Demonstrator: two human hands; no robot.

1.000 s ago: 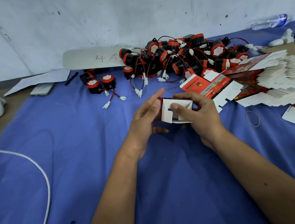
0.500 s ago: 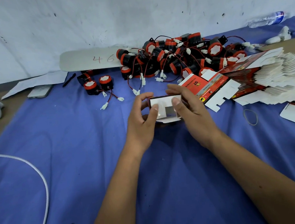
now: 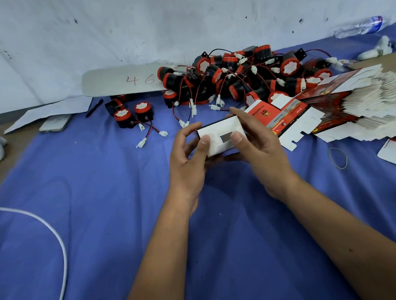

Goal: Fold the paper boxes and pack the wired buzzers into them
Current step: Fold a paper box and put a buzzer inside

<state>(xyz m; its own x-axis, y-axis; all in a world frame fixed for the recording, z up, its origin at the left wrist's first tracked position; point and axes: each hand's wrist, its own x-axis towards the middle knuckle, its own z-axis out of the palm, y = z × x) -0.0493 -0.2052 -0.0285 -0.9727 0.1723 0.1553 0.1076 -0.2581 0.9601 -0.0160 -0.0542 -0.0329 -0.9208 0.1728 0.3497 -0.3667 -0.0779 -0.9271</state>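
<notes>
Our left hand [image 3: 186,160] and right hand [image 3: 259,147] both grip the paper box [image 3: 219,136], thumbs pressing its white flaps. Half a second ago the end gaped open; now the flaps lie nearly flat.

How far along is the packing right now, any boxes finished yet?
No finished box shows. In hand: both the left hand and right hand hold one paper box, thumbs pressing on its white flaps; no buzzer is visible in it. Left: the pile of wired buzzers, three separate buzzers beside it, and the stack of flat boxes to fold.
</notes>
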